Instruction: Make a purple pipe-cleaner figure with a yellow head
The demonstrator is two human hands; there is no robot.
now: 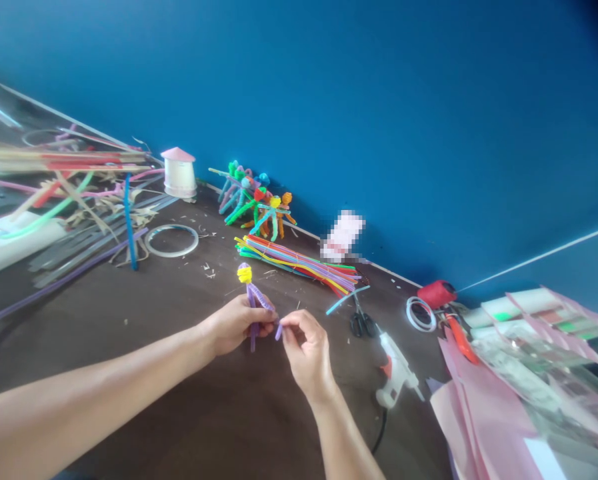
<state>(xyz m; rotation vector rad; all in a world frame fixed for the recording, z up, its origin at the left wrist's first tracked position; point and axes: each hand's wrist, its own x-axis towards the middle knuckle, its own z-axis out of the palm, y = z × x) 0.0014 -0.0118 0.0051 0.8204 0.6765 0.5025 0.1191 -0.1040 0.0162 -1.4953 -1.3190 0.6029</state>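
Note:
A small pipe cleaner figure (251, 300), purple with a yellow coil near its top, stands upright in my left hand (243, 323). The fingers of that hand are closed around its lower part. One purple strand curves out to the right from the figure. My right hand (306, 350) pinches a short purple pipe cleaner end (279, 331) between thumb and fingertips, close beside the left fingers. Whether this end joins the curved strand is hidden by the fingers. Beyond both hands lies a bundle of colourful pipe cleaners (299, 262).
Finished-looking pipe cleaner figures (259, 200) stand along the blue wall. Scissors (363, 323) and a glue gun (396, 370) lie to the right, near pink sheets (483, 407). At left are a tape ring (171, 230), a white pot (179, 175) and piled sticks (69, 160).

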